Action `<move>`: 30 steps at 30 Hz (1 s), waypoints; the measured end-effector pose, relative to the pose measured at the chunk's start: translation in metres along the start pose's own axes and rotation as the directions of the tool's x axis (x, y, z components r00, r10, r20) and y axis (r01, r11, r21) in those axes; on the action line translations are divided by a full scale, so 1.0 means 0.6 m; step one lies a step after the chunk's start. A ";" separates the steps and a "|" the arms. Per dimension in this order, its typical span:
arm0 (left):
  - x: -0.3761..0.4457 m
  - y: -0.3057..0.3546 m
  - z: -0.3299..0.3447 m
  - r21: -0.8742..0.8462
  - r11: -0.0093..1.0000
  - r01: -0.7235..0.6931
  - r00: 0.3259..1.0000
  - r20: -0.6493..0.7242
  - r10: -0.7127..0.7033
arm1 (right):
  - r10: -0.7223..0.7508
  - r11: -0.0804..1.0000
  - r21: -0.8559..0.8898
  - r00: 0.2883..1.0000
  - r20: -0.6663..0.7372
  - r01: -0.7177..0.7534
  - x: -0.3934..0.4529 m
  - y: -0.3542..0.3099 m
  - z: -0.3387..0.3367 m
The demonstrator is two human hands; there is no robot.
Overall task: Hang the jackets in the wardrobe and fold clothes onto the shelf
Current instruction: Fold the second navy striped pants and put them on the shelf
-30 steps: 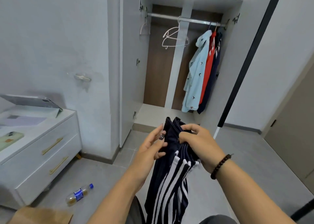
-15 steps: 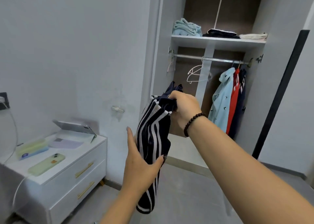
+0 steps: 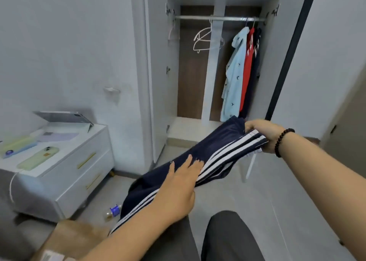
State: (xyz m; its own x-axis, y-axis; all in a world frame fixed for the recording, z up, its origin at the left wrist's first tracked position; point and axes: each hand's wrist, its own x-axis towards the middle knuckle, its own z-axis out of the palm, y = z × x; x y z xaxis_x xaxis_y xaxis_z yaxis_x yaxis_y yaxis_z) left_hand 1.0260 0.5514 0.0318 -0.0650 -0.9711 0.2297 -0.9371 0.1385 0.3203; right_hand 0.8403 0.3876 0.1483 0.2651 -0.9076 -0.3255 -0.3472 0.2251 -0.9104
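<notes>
I can read no text from here, blue label on the bottle (image 3: 113, 211) on the floor too blurred to make out, white marks on the red jacket (image 3: 248, 62) too small to read, paper on the cardboard box (image 3: 79, 239) illegible

Grey walls (image 3: 69, 43), white dresser (image 3: 79, 161)

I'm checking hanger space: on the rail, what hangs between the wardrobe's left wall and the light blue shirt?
In the head view, empty white hangers hang on the rail there, left of the light blue shirt; no garment on them.
</notes>
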 end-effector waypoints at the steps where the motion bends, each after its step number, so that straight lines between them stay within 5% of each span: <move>1: -0.012 0.025 0.036 -0.033 0.999 -0.033 0.992 0.123 0.037 | 0.063 0.997 -0.040 0.998 -0.014 -0.063 -0.003 0.051 -0.020; 5: -0.048 0.119 0.154 -0.146 0.985 -0.096 0.905 0.399 0.148 | 0.264 0.964 -0.003 0.960 -0.090 -0.265 -0.040 0.225 -0.095; 11: -0.039 0.197 0.223 -0.271 0.955 -0.123 0.823 0.510 0.251 | 0.317 0.947 0.027 0.916 -0.247 -0.320 -0.105 0.303 -0.194; 15: -0.008 0.183 0.212 -0.508 0.861 0.032 0.810 0.517 0.275 | 0.263 0.940 -0.142 0.925 -0.275 -0.309 -0.108 0.289 -0.213; 20: 0.031 0.054 0.170 -0.604 0.739 0.298 0.949 0.268 -0.163 | 0.148 0.942 -0.259 0.958 -0.246 -0.213 -0.076 0.252 -0.193; 25: 0.008 -0.103 0.134 -0.434 0.784 0.444 0.888 0.098 -0.449 | 0.084 0.967 -0.225 0.985 -0.153 -0.118 -0.047 0.217 -0.130; 27: -0.009 -0.149 0.132 -0.452 0.683 0.574 0.795 0.107 -0.597 | 0.048 0.974 -0.214 0.992 -0.117 -0.073 -0.037 0.201 -0.092; 30: -0.039 -0.193 0.132 -0.485 0.332 0.809 0.527 0.347 -0.776 | -0.025 0.972 -0.235 0.995 -0.092 0.003 -0.029 0.174 -0.023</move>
State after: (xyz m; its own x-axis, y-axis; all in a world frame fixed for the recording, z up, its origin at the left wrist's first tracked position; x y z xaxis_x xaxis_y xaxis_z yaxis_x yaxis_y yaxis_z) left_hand 1.1088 0.5426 -0.0833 0.5742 -0.6863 -0.4464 -0.1972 -0.6452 0.7381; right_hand 0.7873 0.4219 0.0626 0.1897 -0.9418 -0.2776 -0.5478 0.1331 -0.8259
